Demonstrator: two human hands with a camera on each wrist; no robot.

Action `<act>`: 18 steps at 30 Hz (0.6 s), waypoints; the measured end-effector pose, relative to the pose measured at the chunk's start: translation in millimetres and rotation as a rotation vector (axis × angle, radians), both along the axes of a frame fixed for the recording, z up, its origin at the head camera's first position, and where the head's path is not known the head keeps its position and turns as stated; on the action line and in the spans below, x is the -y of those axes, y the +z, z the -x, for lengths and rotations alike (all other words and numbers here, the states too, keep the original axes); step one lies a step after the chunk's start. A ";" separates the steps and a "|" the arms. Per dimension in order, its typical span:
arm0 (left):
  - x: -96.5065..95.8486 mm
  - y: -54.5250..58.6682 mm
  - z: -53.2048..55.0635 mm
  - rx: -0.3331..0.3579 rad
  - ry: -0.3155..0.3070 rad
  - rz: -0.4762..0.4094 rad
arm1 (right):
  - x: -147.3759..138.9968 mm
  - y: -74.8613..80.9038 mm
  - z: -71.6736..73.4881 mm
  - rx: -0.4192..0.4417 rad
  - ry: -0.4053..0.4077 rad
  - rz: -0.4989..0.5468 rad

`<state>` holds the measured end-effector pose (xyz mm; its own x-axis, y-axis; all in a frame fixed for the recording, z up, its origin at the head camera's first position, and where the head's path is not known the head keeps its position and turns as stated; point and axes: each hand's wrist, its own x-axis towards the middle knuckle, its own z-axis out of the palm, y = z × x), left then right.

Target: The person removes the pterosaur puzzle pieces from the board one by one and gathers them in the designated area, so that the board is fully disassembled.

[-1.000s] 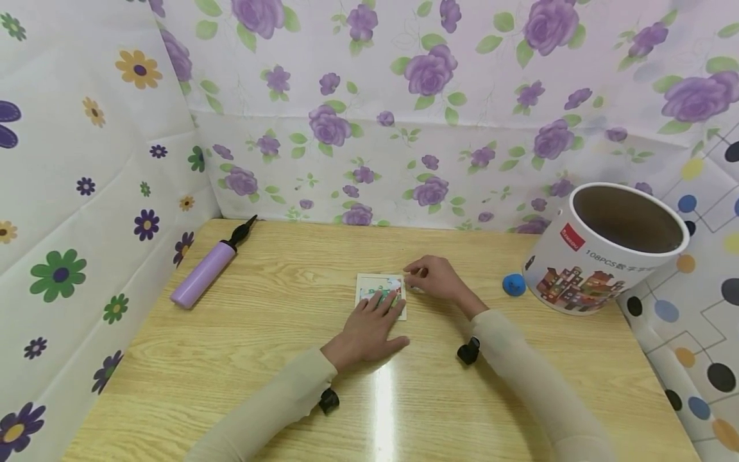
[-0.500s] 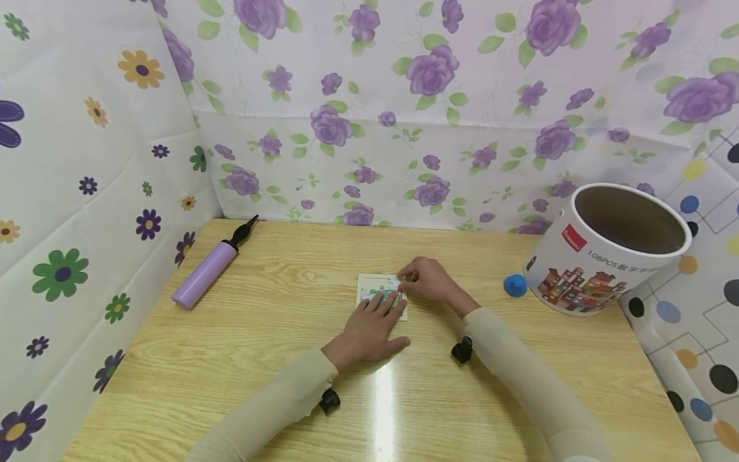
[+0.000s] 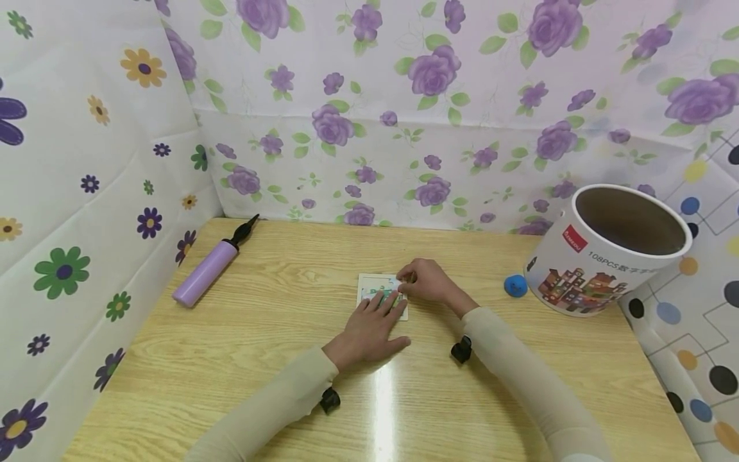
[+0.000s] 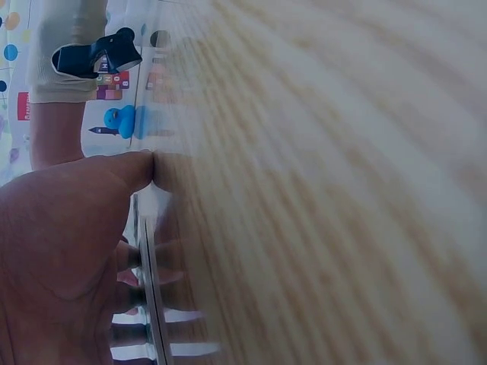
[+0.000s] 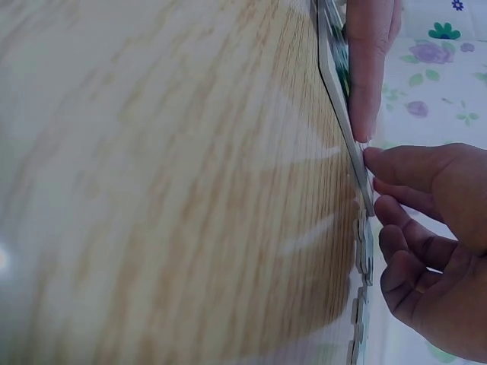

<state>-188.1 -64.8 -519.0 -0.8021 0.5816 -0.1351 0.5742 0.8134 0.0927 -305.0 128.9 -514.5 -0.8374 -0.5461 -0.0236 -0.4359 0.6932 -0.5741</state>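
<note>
A small square jigsaw puzzle (image 3: 366, 280) with a pale frame and a green-and-white picture lies mid-table. My left hand (image 3: 368, 330) rests flat over its lower part, fingers straight and spread, thumb out to the side. At the upper right corner, my right hand (image 3: 430, 281) has curled fingers and pinches a puzzle piece against the board; the piece is mostly hidden by the fingertips. In the right wrist view, the thumb and forefinger meet at the board's edge (image 5: 346, 125). Several loose puzzle pieces (image 5: 364, 255) lie beside the board beneath the right hand, hidden from the head view.
A purple hand pump (image 3: 206, 272) with a black nozzle lies at the back left. At the right stands a large white bucket (image 3: 589, 273) with printed houses, and a small blue rubber duck (image 3: 516, 285) sits beside it. Patterned cloth walls border the table (image 3: 277, 333).
My right hand has moved slightly left, from beside the puzzle onto its upper right corner, and then stayed there. The left hand keeps its place on the board.
</note>
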 end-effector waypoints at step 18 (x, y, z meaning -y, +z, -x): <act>-1.7 3.6 -3.9 -0.044 0.019 -0.024 | 3.4 3.5 -1.0 0.034 -0.049 0.020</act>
